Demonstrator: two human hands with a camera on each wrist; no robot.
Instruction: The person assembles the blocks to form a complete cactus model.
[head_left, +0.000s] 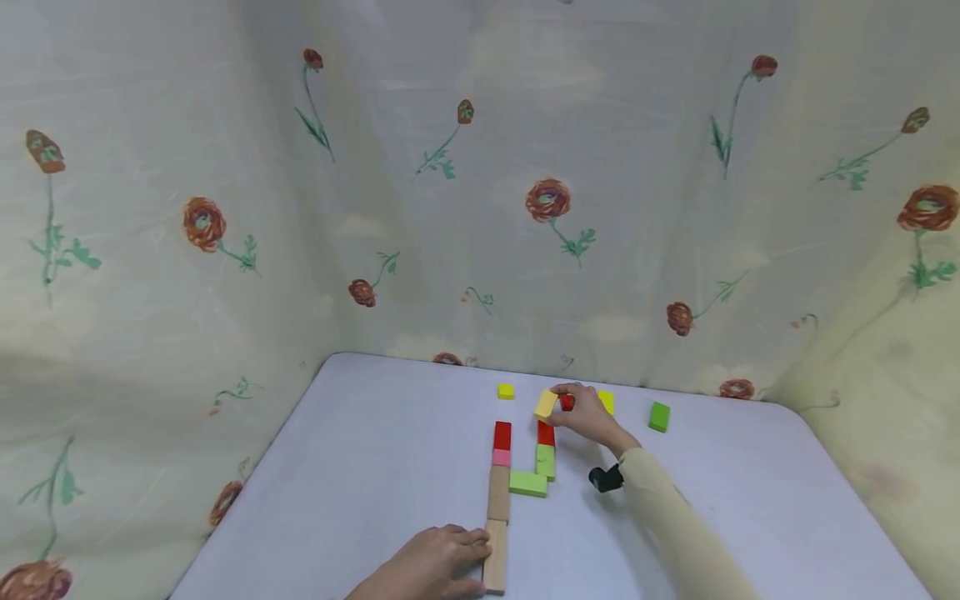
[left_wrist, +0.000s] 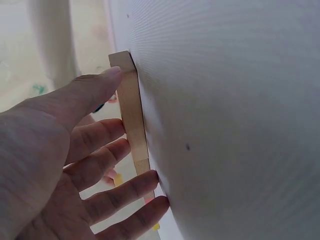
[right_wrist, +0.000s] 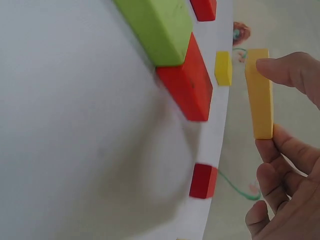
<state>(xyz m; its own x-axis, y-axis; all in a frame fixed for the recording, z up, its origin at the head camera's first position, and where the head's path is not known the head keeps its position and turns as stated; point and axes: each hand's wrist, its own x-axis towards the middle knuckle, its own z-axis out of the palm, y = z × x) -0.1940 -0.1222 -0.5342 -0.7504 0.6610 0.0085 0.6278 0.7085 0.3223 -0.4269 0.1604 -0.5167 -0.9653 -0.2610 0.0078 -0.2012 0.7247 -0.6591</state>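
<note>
My right hand [head_left: 588, 414] pinches a light orange block [right_wrist: 259, 100] between thumb and fingers, above the far end of a row with a red block [head_left: 546, 434] and a light green block [head_left: 545, 463]. Another light green block [head_left: 528, 484] lies crosswise, bridging to a longer row. That row holds a red block [head_left: 502, 435], a pink block [head_left: 502, 457] and two wooden blocks, the far one [head_left: 498, 493] and the near one [head_left: 496, 558]. With fingers extended, my left hand [head_left: 435, 560] touches the near wooden block along its left side.
Toward the white table's [head_left: 375, 450] back edge lie a small yellow block [head_left: 506, 391], a small red block [head_left: 567, 403], another yellow block [head_left: 607, 402] and a darker green block [head_left: 659, 417]. A black device [head_left: 606, 478] sits at my right wrist. Flowered cloth [head_left: 480, 208] hangs behind.
</note>
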